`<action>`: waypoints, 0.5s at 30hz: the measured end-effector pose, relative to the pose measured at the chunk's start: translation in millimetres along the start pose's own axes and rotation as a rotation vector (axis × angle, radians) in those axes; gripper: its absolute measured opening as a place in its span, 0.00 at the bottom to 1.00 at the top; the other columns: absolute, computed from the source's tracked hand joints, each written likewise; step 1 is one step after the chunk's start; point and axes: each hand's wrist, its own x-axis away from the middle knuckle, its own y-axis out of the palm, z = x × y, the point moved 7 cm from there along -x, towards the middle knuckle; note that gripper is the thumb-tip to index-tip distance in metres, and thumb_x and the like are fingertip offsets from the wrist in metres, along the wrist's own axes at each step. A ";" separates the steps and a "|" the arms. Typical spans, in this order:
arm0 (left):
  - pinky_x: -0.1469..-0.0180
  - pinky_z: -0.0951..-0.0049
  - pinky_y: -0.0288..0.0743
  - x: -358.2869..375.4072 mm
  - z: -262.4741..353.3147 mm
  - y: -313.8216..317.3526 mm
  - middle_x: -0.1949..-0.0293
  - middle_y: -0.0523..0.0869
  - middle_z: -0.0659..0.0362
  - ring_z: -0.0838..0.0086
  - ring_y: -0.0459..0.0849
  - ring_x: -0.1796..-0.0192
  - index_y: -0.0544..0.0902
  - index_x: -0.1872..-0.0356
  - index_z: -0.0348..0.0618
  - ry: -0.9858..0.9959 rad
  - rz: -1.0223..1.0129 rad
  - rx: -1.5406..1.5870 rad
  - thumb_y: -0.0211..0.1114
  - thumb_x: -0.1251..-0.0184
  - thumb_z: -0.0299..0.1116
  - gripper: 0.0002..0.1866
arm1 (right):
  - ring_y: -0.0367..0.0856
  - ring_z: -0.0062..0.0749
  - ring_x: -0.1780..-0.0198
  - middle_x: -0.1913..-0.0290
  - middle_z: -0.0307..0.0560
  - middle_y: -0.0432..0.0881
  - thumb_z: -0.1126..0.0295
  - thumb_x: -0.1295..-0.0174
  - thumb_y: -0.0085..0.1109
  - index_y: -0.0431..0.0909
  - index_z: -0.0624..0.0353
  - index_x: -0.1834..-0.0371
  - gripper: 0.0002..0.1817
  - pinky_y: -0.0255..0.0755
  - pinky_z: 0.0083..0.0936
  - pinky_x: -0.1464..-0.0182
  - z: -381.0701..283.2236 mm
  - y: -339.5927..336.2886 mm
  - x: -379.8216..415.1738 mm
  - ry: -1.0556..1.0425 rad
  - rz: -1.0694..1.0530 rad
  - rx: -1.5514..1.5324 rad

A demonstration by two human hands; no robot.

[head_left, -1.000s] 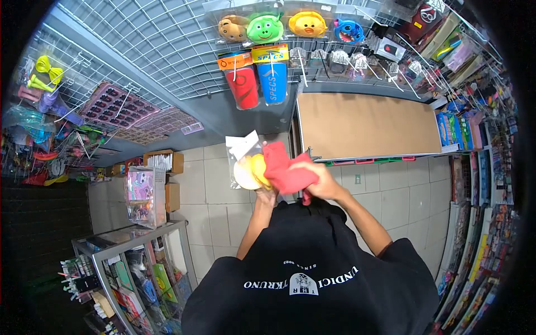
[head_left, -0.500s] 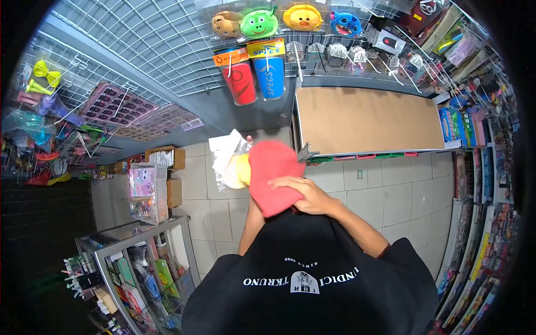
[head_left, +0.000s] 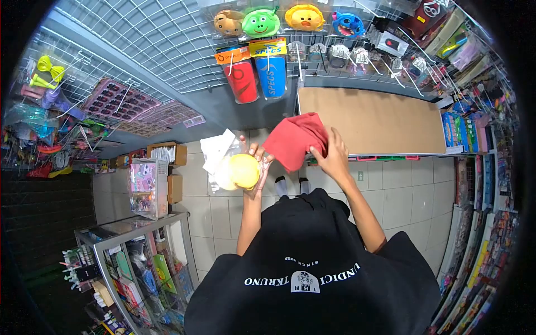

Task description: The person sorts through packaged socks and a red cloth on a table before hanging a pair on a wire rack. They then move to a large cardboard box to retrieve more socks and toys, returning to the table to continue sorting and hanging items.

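Note:
My left hand (head_left: 255,174) holds a round yellow item (head_left: 244,171) together with a clear plastic packet (head_left: 214,159) that has white paper in it. To the right of these, my right hand (head_left: 335,158) grips the edge of a red cloth (head_left: 295,139) between thumb and fingers. The cloth hangs beside the yellow item, near the left end of the brown shelf top. What the cloth is cannot be made out for certain.
A brown shelf top (head_left: 371,120) lies ahead on the right. Wire racks with hanging goods, including a blue shin guard pack (head_left: 271,75), rise in front. A glass display case (head_left: 139,240) stands at the left.
The red cloth has come away from over the yellow item and moved up and right with my right hand. More of the yellow item and my left hand now shows.

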 end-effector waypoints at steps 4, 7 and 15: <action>0.55 0.67 0.62 9.8 -4.5 0.7 0.64 0.69 0.63 0.77 0.69 0.62 0.62 0.32 0.58 0.025 -0.011 -0.126 0.64 0.40 0.53 0.37 | 0.72 0.48 0.39 0.48 0.55 0.80 0.45 0.31 0.43 0.76 0.56 0.45 0.27 0.54 0.50 0.36 29.8 57.6 28.6 0.215 -0.595 -0.132; 0.55 0.66 0.63 12.3 -8.0 -5.6 0.65 0.69 0.64 0.77 0.69 0.63 0.61 0.32 0.58 0.010 0.007 -0.174 0.64 0.40 0.53 0.37 | 0.73 0.49 0.41 0.47 0.55 0.79 0.48 0.33 0.48 0.76 0.57 0.45 0.26 0.54 0.48 0.36 32.4 54.2 28.9 0.264 -0.591 -0.263; 0.54 0.64 0.75 28.1 -13.8 -28.0 0.60 0.77 0.61 0.75 0.79 0.57 0.65 0.37 0.53 0.048 0.429 -0.576 0.49 0.26 0.48 0.22 | 0.72 0.46 0.40 0.43 0.55 0.71 0.52 0.43 0.65 0.65 0.59 0.37 0.35 0.65 0.39 0.39 -65.1 -17.7 0.4 -0.048 -0.511 -0.739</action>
